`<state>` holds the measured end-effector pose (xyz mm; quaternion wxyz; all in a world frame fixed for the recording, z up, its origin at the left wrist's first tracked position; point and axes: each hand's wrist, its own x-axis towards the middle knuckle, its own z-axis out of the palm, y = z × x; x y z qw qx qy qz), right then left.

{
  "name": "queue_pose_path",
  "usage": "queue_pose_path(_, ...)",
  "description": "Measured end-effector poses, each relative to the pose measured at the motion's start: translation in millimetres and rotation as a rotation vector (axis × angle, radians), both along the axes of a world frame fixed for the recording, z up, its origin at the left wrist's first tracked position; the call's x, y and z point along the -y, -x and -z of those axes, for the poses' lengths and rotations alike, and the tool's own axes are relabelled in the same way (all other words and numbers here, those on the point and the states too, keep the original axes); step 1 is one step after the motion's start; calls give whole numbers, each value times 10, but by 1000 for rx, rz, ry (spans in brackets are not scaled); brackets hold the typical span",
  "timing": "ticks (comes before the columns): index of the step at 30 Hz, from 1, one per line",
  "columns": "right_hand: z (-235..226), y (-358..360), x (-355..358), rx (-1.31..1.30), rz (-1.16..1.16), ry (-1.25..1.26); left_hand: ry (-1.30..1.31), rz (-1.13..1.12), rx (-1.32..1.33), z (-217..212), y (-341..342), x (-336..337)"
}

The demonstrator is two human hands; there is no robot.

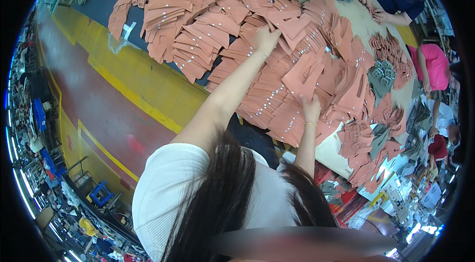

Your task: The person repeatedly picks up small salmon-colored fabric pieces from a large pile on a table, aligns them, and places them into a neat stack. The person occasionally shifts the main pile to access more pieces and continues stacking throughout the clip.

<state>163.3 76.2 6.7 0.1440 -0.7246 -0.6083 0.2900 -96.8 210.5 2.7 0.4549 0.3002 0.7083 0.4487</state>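
From the head camera, my left hand (266, 38) is stretched far out over the table, fingers curled down onto the edge of one terracotta leather piece (292, 26) near the middle of the heap; it looks pinched, though I cannot tell how firmly. My right hand (310, 107) is nearer to me, fingers closed on the lower end of another terracotta cut piece (303, 76) that stands lifted above its neighbours.

The pieces lie overlapped in loose fans across the dark table (106, 2), many with small silver studs. Pulling either one could drag the overlapping ones with it and scatter the sorted fans. A grey stack (382, 76) sits just right of my right hand and could get mixed in. A co-worker's hands (372, 7) work at the far edge, well apart from mine.
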Motion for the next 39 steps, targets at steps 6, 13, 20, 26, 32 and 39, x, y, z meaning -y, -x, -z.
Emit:
queue_pose_path(6,-582,119,-75,-660,237,122,-212,-31,-260,-505,244,301)
queue_pose_path(13,-1550,616,-74,-1199,245,6,-149,-122,563,-537,593,1519)
queue_pose_path(20,-1213,1540,509,-1450,328,718,-128,-334,813,-745,387,2090)
queue_pose_path(26,-868,1769,889,-1192,45,966,-150,-261,610,-883,589,2299)
queue_pose_path(32,-824,1756,438,-552,-426,763,-104,-429,585,-809,1025,2677)
queue_pose_path(39,-670,2391,-95,-112,-780,-45,131,-493,555,-760,1514,3247)
